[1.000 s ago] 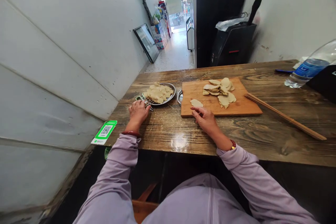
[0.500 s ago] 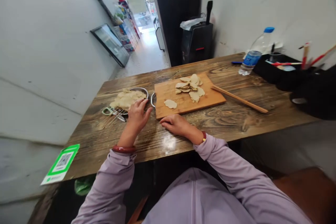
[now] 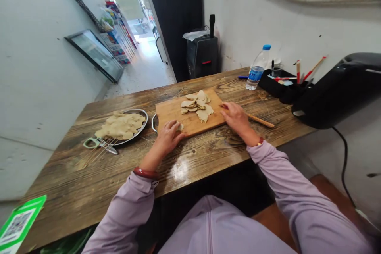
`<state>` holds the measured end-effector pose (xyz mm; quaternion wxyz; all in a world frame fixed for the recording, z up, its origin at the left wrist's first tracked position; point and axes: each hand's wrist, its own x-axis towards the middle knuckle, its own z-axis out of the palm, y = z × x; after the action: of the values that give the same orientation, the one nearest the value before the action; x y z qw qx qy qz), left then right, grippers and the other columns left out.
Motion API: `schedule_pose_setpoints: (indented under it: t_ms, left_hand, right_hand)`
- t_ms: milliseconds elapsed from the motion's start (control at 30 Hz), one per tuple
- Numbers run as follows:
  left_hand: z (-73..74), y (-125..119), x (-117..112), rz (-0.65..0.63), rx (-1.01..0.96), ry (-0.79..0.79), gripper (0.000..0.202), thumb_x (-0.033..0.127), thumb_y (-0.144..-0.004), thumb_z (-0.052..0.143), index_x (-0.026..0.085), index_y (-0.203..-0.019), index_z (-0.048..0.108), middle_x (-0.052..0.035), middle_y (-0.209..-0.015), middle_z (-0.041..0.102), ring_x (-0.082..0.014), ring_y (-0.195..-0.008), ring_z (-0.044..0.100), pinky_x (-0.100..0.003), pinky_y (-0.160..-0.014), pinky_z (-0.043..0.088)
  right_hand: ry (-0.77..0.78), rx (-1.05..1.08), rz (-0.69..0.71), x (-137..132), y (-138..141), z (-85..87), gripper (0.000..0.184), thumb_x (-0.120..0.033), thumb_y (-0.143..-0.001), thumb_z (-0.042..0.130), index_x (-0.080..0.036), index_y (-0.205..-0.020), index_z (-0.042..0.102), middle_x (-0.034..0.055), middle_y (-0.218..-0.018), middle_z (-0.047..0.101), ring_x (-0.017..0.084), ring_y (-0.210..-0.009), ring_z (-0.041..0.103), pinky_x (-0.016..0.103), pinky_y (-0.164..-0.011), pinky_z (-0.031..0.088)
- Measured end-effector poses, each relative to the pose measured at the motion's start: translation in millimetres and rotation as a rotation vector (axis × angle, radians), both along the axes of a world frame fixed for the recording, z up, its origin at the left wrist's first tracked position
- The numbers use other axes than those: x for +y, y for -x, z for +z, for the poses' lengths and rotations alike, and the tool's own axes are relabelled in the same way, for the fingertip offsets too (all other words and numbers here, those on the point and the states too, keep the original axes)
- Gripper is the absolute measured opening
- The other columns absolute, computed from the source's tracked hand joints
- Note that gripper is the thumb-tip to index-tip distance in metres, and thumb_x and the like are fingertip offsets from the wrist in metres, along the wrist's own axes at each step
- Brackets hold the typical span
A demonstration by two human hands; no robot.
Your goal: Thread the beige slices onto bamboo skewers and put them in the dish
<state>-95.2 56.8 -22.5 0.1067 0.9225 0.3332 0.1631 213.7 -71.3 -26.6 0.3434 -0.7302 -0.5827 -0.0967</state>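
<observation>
Flat on the wooden cutting board point(image 3: 168, 109), my left hand point(image 3: 169, 138) has its fingers stretched over a thin pale slice point(image 3: 180, 127), which it partly hides. At the board's right edge my right hand point(image 3: 236, 119) has its fingers closed on the near-board end of a bundle of bamboo skewers point(image 3: 262, 121); whether it grips one or several I cannot tell. Between the hands, a loose pile of pale slices point(image 3: 196, 103) lies on the board. Further left, an oval metal plate point(image 3: 143, 125) carries many skewered slices point(image 3: 119, 125), sticks pointing toward me.
Scissors with a pale green handle point(image 3: 91, 143) lie by the plate. A water bottle point(image 3: 256, 69), a black pen tray point(image 3: 272, 85) and a black device point(image 3: 336, 91) stand at the right. A green QR card point(image 3: 22, 224) is at the table's left corner.
My left hand has moved right from beside the plate onto the single slice. My right hand has left the board's front edge and reached right to the skewers. The view has turned right.
</observation>
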Motion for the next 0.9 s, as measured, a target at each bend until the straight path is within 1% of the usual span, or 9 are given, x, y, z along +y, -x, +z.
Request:
schedule_pose_setpoints:
  t_ms: [67,167,267,367,500,633,733,800,900]
  left_hand:
    - [7.5,-4,8,0.02,-0.005,0.029,0.04,0.037,-0.093,0.062,0.017,-0.128,0.066,-0.0178,-0.144,0.06,-0.0319,-0.136,0.056,-0.048,-0.118,0.043]
    - [24.4,-21,26,0.04,-0.021,0.017,0.043,0.04,-0.096,0.059,0.015,-0.13,0.066,-0.0175,-0.142,0.061,-0.0311,-0.135,0.057,-0.046,-0.118,0.043]
    - [42.5,-55,46,0.003,-0.019,-0.011,0.045,0.04,-0.096,0.058,0.017,-0.135,0.064,-0.0151,-0.141,0.063,-0.0296,-0.133,0.059,-0.044,-0.116,0.044]
    - [56.6,-101,61,-0.048,0.054,-0.062,0.04,0.033,-0.096,0.057,0.017,-0.132,0.066,-0.0143,-0.139,0.064,-0.0282,-0.129,0.06,-0.043,-0.114,0.045]
    - [64.3,-161,73,-0.12,0.187,-0.142,0.045,0.019,-0.097,0.049,0.017,-0.14,0.063,-0.0136,-0.147,0.06,-0.0253,-0.132,0.059,-0.039,-0.116,0.043]
    - [61.9,-203,88,-0.295,0.311,-0.252,0.049,0.008,-0.096,0.042,0.019,-0.138,0.065,-0.013,-0.149,0.061,-0.0246,-0.137,0.055,-0.041,-0.116,0.041]
    - [61.5,-220,100,-0.355,0.468,-0.241,0.042,0.011,-0.096,0.048,0.022,-0.129,0.072,-0.0117,-0.13,0.072,-0.024,-0.124,0.064,-0.037,-0.106,0.046]
    - [63.9,-224,105,-0.363,0.552,-0.239,0.041,0.011,-0.093,0.052,0.023,-0.125,0.074,-0.0109,-0.122,0.075,-0.0231,-0.116,0.068,-0.033,-0.1,0.047]
    - [70.6,-219,107,-0.349,0.588,-0.291,0.034,0.008,-0.088,0.054,0.016,-0.112,0.078,-0.0146,-0.115,0.075,-0.0257,-0.111,0.069,-0.032,-0.093,0.048]
  right_hand:
    - [0.062,-0.07,-0.089,-8,-30,-9.0,0.042,-0.03,-0.099,0.057,-0.014,-0.138,0.061,0.0184,-0.13,0.068,0.033,-0.117,0.061,0.042,-0.098,0.045]
    - [0.17,-0.132,-0.201,-17,-52,-23.4,0.049,-0.034,-0.1,0.057,-0.011,-0.143,0.056,0.0201,-0.128,0.069,0.034,-0.114,0.062,0.043,-0.093,0.045]
    - [0.252,-0.168,-0.228,-20,-55,-31.0,0.04,-0.033,-0.102,0.055,-0.012,-0.136,0.062,0.0183,-0.118,0.071,0.032,-0.106,0.063,0.04,-0.089,0.044]
    - [0.318,-0.192,-0.212,-19,-55,-30.9,0.026,-0.027,-0.103,0.053,-0.017,-0.122,0.069,0.0143,-0.11,0.072,0.028,-0.101,0.063,0.036,-0.085,0.042]
    - [0.337,-0.149,-0.276,-18,-60,-29.9,0.022,-0.026,-0.105,0.051,-0.018,-0.115,0.069,0.0111,-0.106,0.072,0.025,-0.096,0.065,0.034,-0.079,0.041]
    - [0.325,-0.129,-0.286,-17,-65,-32.5,0.02,-0.026,-0.105,0.051,-0.019,-0.113,0.068,0.0102,-0.107,0.073,0.024,-0.096,0.065,0.033,-0.078,0.04]
    - [0.324,-0.126,-0.272,-14,-66,-33.3,0.019,-0.026,-0.105,0.051,-0.02,-0.112,0.068,0.0099,-0.107,0.073,0.024,-0.096,0.065,0.033,-0.078,0.04]
    - [0.324,-0.125,-0.271,-13,-67,-32.7,0.019,-0.026,-0.104,0.051,-0.02,-0.111,0.068,0.01,-0.106,0.073,0.024,-0.094,0.065,0.033,-0.077,0.039]
    - [0.321,-0.129,-0.283,-12,-67,-31.3,0.018,-0.026,-0.104,0.052,-0.02,-0.109,0.068,0.0097,-0.103,0.072,0.024,-0.091,0.064,0.033,-0.074,0.038]
